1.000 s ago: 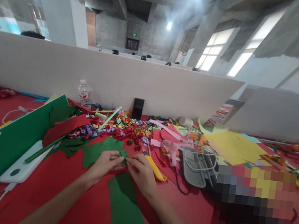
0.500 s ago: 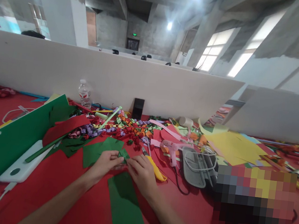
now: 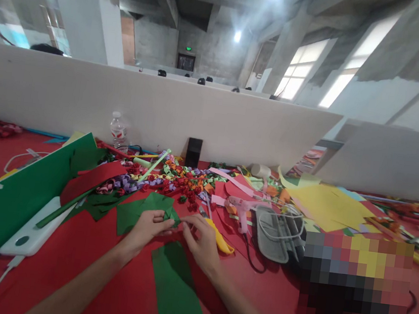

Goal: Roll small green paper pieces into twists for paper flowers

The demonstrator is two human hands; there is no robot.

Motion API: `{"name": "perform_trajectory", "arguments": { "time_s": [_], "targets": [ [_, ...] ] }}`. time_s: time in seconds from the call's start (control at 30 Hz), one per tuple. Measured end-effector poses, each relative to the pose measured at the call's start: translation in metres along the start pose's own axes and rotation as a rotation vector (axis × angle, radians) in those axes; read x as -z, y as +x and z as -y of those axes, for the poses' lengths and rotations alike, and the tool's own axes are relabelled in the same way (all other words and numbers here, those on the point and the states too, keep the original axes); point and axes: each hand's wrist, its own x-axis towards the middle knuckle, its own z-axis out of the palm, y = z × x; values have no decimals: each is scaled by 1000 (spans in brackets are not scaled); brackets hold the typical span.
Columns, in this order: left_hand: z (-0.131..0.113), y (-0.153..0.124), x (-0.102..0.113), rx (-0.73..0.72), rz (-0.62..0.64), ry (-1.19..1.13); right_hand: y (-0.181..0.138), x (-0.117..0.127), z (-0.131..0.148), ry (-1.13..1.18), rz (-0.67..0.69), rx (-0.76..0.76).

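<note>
My left hand (image 3: 148,227) pinches a small folded green paper piece (image 3: 171,216) just above the red table (image 3: 79,248). My right hand (image 3: 201,237) meets it from the right, its fingertips closed on the same piece. A long green paper strip (image 3: 177,295) lies under and in front of both hands. A flat green sheet (image 3: 138,209) lies just behind my left hand. A yellow-handled cutter (image 3: 218,235) rests right beside my right hand.
A heap of small paper flowers and curled strips (image 3: 169,177) lies behind the hands. A pink glue gun (image 3: 241,209) and a grey tray (image 3: 277,229) are to the right, yellow sheets (image 3: 322,204) beyond. A white power bank (image 3: 34,230), a large green sheet (image 3: 10,193), a bottle (image 3: 117,128) and a black phone (image 3: 194,151) stand left and back.
Both hands have lifted slightly and shifted a little away from me with the green piece; the right hand's fingers have spread somewhat while still at the piece.
</note>
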Motion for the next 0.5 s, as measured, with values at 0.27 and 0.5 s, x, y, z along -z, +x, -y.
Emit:
{"name": "perform_trajectory", "arguments": {
  "time_s": [0.27,0.5],
  "targets": [
    [5,2,2,-25,64,82,5,-9,-7,401,109,-386],
    [5,-1,-1,-32,95,118,3,-12,-9,405,74,-393]
  ]
}}
